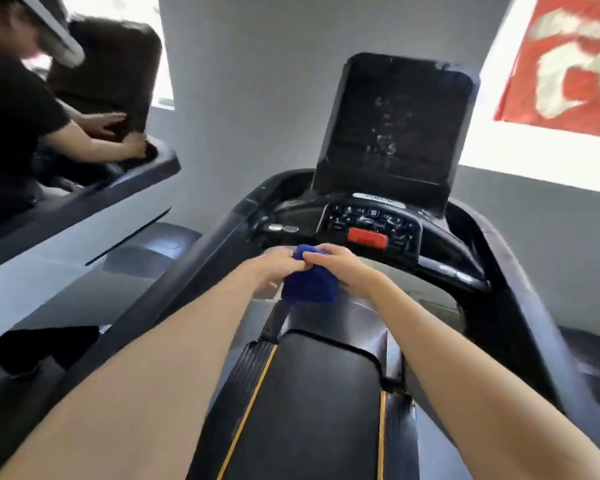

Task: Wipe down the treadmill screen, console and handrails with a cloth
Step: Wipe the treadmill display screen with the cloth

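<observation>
Both of my hands meet in front of the console's near edge: my left hand (274, 268) and right hand (340, 268) each pinch the top of a blue cloth (309, 285) with curled fingers, whose tips are buried in the bunched fabric. The cloth looks soft and nubby. It hangs in a folded lump off the console (371, 223), just below the red button (367, 240) and above the front end of the belt (309, 393). I cannot tell whether it brushes the curved front bar behind it. The screen (392, 126) stands tilted above the console, a dark glossy slab with rounded corners, marked by pale smudges or reflections that I cannot read. The console's keys are a blur of small white symbols on black plastic. The left handrail (194, 258) and right handrail (520, 289) run down either side as thick, dark, matte bars, and both are cut off by the lower frame. The belt is flat black with thin yellow lines along its edges. At the upper left corner a second person (11, 126) in a black top, partly cut off by the frame, has both hands on a neighbouring treadmill (84, 199). A red-and-white poster (568, 64) at the upper right is cropped and smeared.
</observation>
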Action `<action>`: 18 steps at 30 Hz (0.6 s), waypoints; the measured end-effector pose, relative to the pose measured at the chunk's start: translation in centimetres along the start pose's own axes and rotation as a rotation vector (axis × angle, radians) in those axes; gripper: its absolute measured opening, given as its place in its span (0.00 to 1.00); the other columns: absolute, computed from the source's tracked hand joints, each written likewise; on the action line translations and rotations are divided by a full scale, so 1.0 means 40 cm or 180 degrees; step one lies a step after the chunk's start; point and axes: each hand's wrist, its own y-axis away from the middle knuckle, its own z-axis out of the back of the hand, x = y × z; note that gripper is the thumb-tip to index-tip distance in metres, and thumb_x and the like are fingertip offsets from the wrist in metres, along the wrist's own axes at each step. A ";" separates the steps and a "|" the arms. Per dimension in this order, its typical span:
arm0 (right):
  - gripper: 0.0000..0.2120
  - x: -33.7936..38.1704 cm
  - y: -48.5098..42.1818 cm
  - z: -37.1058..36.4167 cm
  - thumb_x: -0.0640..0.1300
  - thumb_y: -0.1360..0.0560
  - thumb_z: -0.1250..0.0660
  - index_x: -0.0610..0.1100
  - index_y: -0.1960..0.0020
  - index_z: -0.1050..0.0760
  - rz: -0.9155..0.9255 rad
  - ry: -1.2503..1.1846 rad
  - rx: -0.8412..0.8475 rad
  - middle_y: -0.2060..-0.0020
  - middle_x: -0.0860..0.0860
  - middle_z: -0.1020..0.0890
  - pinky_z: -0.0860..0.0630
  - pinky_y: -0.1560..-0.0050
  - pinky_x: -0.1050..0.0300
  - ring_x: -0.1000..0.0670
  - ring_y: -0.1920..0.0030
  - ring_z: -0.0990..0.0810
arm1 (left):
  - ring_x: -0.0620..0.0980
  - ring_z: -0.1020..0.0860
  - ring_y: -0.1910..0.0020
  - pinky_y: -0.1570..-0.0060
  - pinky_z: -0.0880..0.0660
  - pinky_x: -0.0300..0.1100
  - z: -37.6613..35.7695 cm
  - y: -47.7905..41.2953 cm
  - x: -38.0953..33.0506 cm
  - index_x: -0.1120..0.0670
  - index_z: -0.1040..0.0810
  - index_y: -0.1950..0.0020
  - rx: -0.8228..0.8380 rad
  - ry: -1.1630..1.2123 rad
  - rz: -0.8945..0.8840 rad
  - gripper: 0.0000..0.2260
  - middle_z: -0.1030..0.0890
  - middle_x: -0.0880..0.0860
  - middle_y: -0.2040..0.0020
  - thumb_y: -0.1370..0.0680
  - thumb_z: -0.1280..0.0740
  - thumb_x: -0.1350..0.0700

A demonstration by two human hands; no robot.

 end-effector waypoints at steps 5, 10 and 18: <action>0.10 0.159 -0.055 0.176 0.49 0.25 0.34 0.46 0.47 0.25 0.0449 0.0112 -0.0702 0.51 0.46 0.19 0.25 0.50 0.52 0.48 0.52 0.21 | 0.52 0.23 0.49 0.46 0.26 0.49 0.046 -0.074 -0.258 0.53 0.23 0.42 -0.0014 0.0050 -0.0522 0.10 0.19 0.52 0.52 0.20 0.39 0.51; 0.15 0.252 -0.170 0.313 0.54 0.25 0.36 0.43 0.47 0.28 0.0441 0.0145 -0.0986 0.53 0.45 0.21 0.24 0.52 0.50 0.46 0.53 0.21 | 0.49 0.22 0.51 0.56 0.26 0.43 0.111 -0.216 -0.440 0.54 0.22 0.43 -0.0203 -0.0046 -0.0856 0.09 0.19 0.52 0.50 0.21 0.35 0.55; 0.10 0.411 -0.425 0.551 0.51 0.22 0.38 0.49 0.43 0.27 0.0767 -0.0266 -0.0989 0.49 0.49 0.20 0.27 0.43 0.52 0.50 0.47 0.23 | 0.49 0.22 0.50 0.59 0.26 0.39 0.278 -0.485 -0.707 0.53 0.23 0.41 -0.0028 0.0018 -0.1573 0.10 0.19 0.52 0.50 0.22 0.34 0.56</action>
